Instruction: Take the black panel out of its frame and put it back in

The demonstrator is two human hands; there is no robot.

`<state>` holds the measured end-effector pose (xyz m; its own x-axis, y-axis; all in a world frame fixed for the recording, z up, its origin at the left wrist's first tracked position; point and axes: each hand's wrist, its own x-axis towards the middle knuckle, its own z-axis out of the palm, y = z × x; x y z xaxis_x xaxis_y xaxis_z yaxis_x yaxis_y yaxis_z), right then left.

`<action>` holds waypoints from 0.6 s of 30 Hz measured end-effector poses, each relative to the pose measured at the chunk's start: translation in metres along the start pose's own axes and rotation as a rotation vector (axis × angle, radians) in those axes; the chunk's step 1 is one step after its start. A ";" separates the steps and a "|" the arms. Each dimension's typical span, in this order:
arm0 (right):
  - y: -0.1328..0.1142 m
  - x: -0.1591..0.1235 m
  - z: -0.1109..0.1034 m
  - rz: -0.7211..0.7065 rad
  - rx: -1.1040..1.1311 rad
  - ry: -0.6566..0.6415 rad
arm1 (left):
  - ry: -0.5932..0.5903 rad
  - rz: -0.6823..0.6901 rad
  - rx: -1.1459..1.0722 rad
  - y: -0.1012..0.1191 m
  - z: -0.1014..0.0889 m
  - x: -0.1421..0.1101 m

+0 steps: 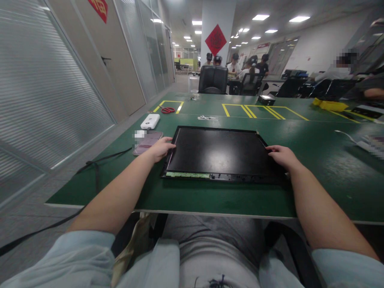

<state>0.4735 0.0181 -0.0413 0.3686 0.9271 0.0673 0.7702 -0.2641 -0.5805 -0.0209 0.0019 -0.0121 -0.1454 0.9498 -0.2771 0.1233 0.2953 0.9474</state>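
Observation:
A black flat display panel [220, 154] lies flat on the green table [210, 198] in front of me, with a thin green circuit strip [187, 175] along its near edge. My left hand [160, 149] grips the panel's left edge. My right hand [282, 156] rests on the right edge, fingers curled over it.
A phone [147, 142] and a white box-shaped device [150, 121] lie left of the panel. Red scissors [167, 109] and small white parts [207, 117] sit farther back. A black cable [102, 160] hangs off the left edge. A yellow object [330, 105] lies at the far right. Several people sit beyond.

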 end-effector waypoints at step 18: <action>-0.004 -0.005 -0.002 0.015 -0.002 -0.008 | 0.066 0.112 0.146 -0.007 0.006 0.003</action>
<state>0.4699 0.0144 -0.0381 0.3763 0.9250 0.0524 0.7656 -0.2786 -0.5798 -0.0163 0.0033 -0.0200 -0.1858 0.9702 -0.1554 0.2830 0.2043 0.9371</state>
